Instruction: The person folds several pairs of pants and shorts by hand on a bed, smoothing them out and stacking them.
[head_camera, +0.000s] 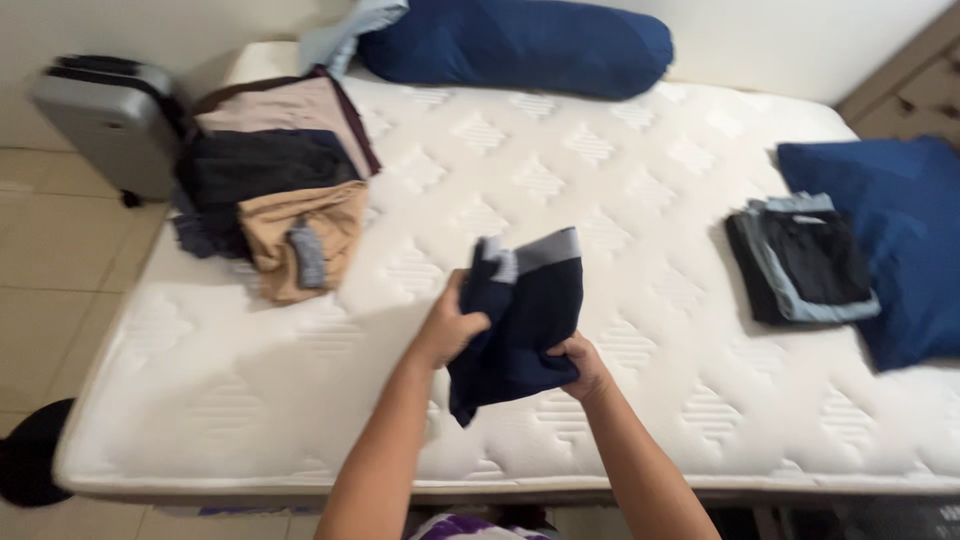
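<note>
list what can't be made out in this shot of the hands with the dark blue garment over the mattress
Head view only:
- Dark blue garment: bunched, so its kind is unclear; left hand and right hand cover parts.
- Clothes pile: lower layers hidden.
- Blue pillow: cut off by the right edge.
- Suitcase: blurred.

Bare white quilted mattress (620, 180) filling most of the view, taken as landmark. Long dark blue bolster (520, 45) lying along its far edge, against a plain pale wall (800, 40). Second dark blue pillow (900, 240) at its right edge, with a strip of wooden furniture (915, 85) just behind. Grey hard-shell suitcase (105, 120) standing on the floor off its far left corner. Beige floor tiles (50, 290) left of the mattress; round black object (30, 455) near its front left corner. Even, soft indoor light.
</note>
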